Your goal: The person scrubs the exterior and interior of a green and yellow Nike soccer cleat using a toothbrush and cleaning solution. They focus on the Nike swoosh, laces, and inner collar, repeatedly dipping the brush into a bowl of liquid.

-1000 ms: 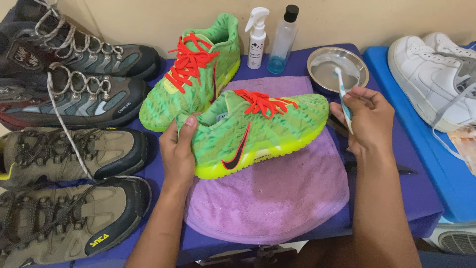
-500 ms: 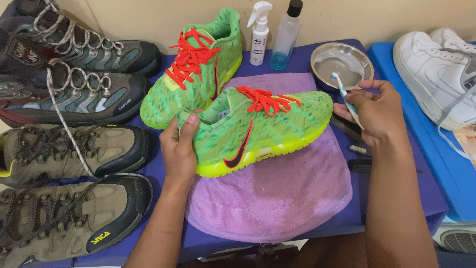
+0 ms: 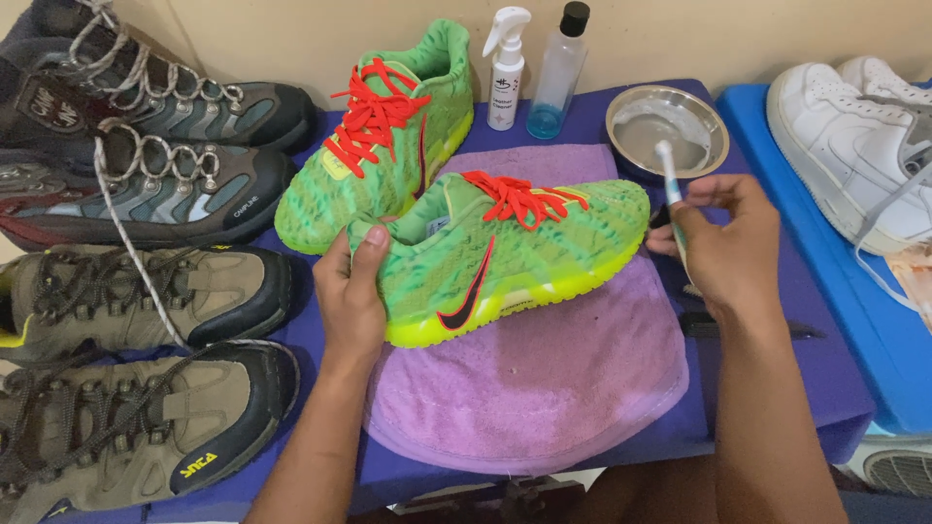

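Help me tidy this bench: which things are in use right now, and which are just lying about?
In use:
- green shoe, heel held by left hand
- toothbrush, in right hand
- purple towel under the shoe

Lying about:
- second green shoe
- spray bottle, clear bottle, metal bowl
- hiking boots
- white sneakers

A shoe-cleaning table [image 3: 777, 320] at home (probably): boots [image 3: 146, 184], spray bottle [image 3: 506, 68], towel [image 3: 544, 378].

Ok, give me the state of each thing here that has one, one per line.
Held green shoe: laced, tilted on purple towel, gripped by left hand.
Toothbrush: in right hand, head up.
Metal bowl: holds liquid.
Clear bottle: capped, nearly empty.
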